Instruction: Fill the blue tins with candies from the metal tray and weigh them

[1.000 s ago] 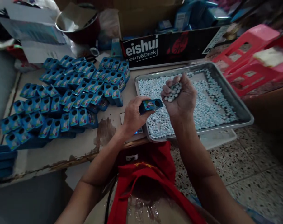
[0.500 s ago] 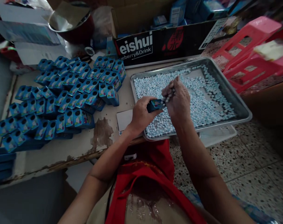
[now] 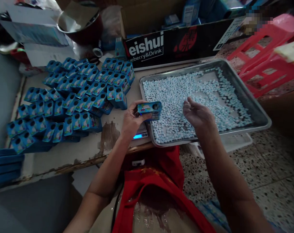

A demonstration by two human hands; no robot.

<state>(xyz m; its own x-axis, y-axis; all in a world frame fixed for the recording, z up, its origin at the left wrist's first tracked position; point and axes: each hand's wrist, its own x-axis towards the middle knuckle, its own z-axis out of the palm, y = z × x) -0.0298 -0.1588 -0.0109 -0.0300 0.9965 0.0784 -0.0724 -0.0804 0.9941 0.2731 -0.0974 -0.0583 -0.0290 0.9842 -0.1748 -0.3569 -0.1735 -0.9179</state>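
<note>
L. hand (image 3: pixel 131 122): fingers clamped on small blue candy box (image 3: pixel 149 110), held level over desk edge, just left of tray rim. R. hand (image 3: pixel 198 115): fingertips bunched together, hovering above pale-blue candies (image 3: pixel 185 89) in metal tray (image 3: pixel 259 108). Lit digital scale (image 3: pixel 140 136) sits below the box. Rows of matching boxes (image 3: pixel 71 97) stand on desk (image 3: pixel 88 150), farther left.
</note>
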